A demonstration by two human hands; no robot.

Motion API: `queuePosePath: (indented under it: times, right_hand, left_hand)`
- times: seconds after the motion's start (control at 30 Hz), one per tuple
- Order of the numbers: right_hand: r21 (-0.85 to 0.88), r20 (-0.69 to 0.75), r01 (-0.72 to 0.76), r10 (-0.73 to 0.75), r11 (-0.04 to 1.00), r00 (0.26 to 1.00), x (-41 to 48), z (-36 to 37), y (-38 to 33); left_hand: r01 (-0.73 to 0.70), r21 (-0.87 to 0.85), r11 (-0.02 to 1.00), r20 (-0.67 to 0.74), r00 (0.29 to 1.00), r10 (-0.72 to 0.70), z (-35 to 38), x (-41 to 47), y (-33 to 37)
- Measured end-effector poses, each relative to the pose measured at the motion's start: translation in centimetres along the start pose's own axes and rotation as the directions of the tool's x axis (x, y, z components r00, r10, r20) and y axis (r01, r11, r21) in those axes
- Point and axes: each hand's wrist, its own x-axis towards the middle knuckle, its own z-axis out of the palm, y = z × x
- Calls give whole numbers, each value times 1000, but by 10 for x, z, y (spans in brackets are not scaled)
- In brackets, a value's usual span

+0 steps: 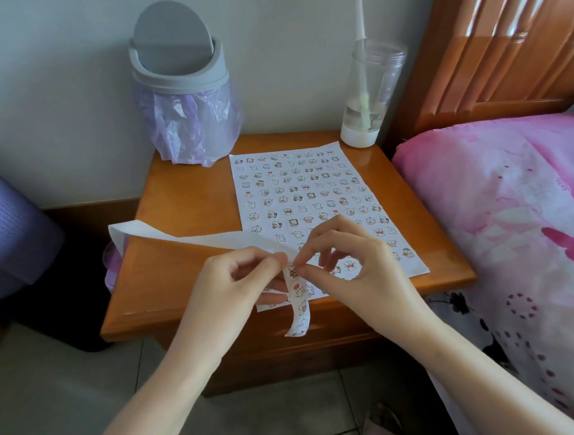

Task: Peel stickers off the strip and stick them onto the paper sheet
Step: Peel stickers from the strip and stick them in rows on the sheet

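Strip (211, 238), limp curling paper, between left hand (229, 290) and right hand (354, 267)

White sticker strip (298, 297) bent mid-air, printed end hanging; paper sheet (409, 266) flat on nightstand (181, 205), covered with sticker rows.

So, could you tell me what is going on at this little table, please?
A person holds a sticker strip above the front of the wooden table. The left hand grips it and the right hand pinches it at the fold, apparently lifting a sticker. The paper sheet on the table is already mostly covered with stickers.
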Motion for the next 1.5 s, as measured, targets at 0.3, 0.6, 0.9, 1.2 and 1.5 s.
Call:
queuePosePath:
  times: [0.3, 0.6, 0.9, 1.2, 1.5]
  right_hand:
    - [41, 114, -68, 62, 997, 992, 3, -20, -7]
    - [-140, 232, -476, 496, 868, 836, 11, -84, 23]
    - [-195, 282, -508, 544, 839, 790, 9, -81, 28]
    - [-163, 275, -518, 543, 840, 793, 10, -78, 28]
    - [-199, 229, -499, 535, 844, 813, 8, -73, 34]
  left_hand:
    - [77, 6, 997, -18, 997, -77, -2, 2, -4]
    - [46, 113, 993, 7, 999, -47, -2, 2, -8]
    - [58, 249, 967, -29, 998, -53, -3, 5, -15]
    - [77, 286, 955, -14, 997, -76, -4, 6, -17]
    - [68, 279, 958, -8, 998, -69, -5, 7, -17]
